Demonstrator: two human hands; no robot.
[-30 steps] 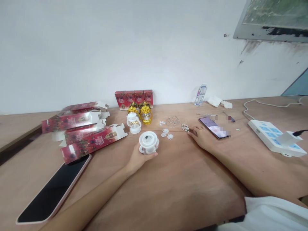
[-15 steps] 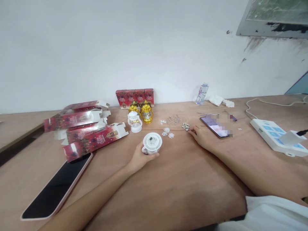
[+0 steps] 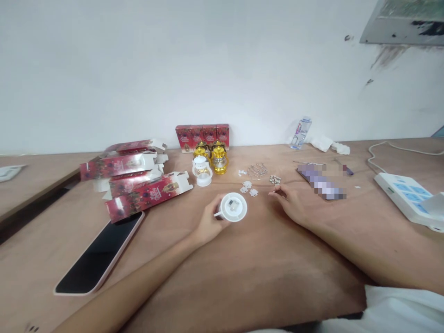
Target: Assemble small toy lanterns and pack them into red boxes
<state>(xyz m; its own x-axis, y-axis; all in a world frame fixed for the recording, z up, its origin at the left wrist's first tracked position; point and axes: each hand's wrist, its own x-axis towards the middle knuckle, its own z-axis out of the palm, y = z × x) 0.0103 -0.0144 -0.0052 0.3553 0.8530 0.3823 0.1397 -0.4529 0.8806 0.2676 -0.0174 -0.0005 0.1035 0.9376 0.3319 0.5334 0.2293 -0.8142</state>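
Note:
My left hand [image 3: 210,224] is wrapped round a white miniature lantern [image 3: 239,213], tipped so that its round base faces me. A recess with a small dark part shows in that base. Just right of it, my right hand [image 3: 291,203] has thumb and fingers pinched above the table; a tiny thing seems to be at the fingertips, too small to name. Behind those fingers lies a pile of small round button cells [image 3: 275,179]. Several white plastic covers [image 3: 249,188] rest between the two hands, with thin silvery wire-like pieces [image 3: 257,171] and tiny white bits [image 3: 242,173] beyond.
Another white lantern [image 3: 202,172] and gold lanterns [image 3: 219,160] stand before red boxes [image 3: 203,137] at the wall. Flattened red cartons [image 3: 149,196] overlap a phone [image 3: 100,254] on the left. A blurred-out phone [image 3: 317,180], power strip [image 3: 409,199] and clear bottle-like item [image 3: 301,132] are rightward.
My right hand has drawn back from the button cells toward me, fingers pinched. The lantern in my left hand has turned so its base faces me more squarely. The view has shifted left.

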